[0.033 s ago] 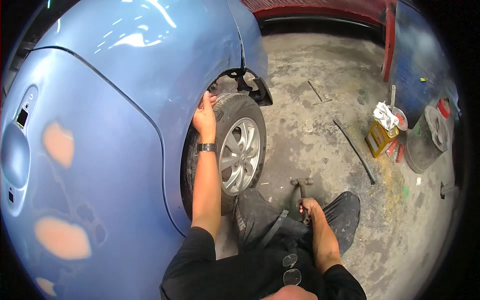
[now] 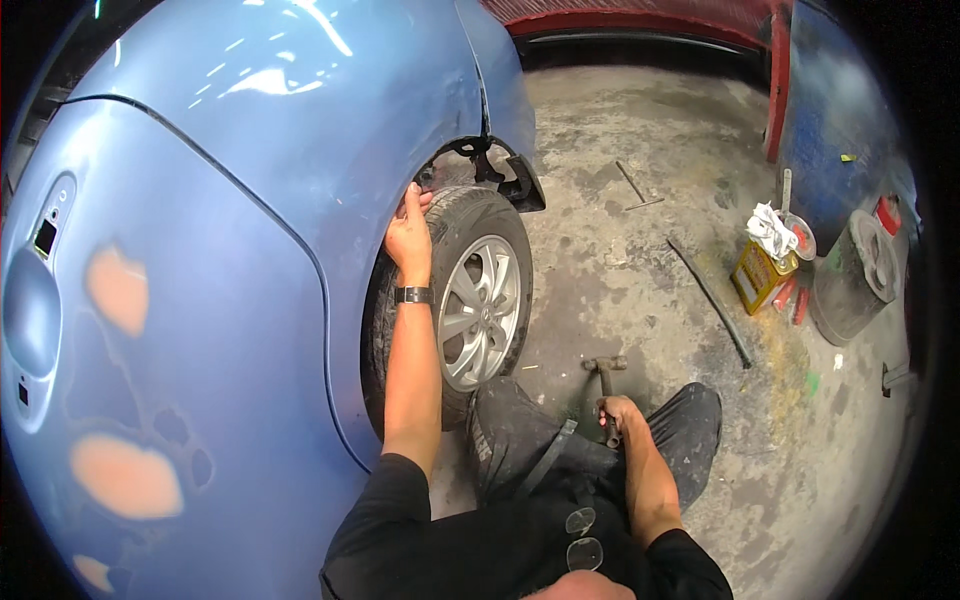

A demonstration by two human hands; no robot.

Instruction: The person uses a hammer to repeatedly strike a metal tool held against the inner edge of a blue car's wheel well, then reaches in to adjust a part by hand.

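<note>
A blue car fender (image 2: pixel 330 110) curves over a black tyre with a silver alloy wheel (image 2: pixel 485 310). At the top of the wheel arch, my left hand (image 2: pixel 408 232) has its fingers curled at the fender's edge, just above the tyre; part of the fingertips is hidden behind the lip. My right hand (image 2: pixel 618 412) is wrapped round the handle of a hammer (image 2: pixel 604 366), held low between my knees with its head pointing away from me. A flat grey strip (image 2: pixel 548 458) lies across my left thigh.
Left of me is the car door (image 2: pixel 230 330) with bare sanded patches. On the stained floor lie a T-shaped rod (image 2: pixel 638 190) and a long dark bar (image 2: pixel 710 305). A yellow can (image 2: pixel 760 276) with a white rag on top stands by a grey bucket (image 2: pixel 850 280).
</note>
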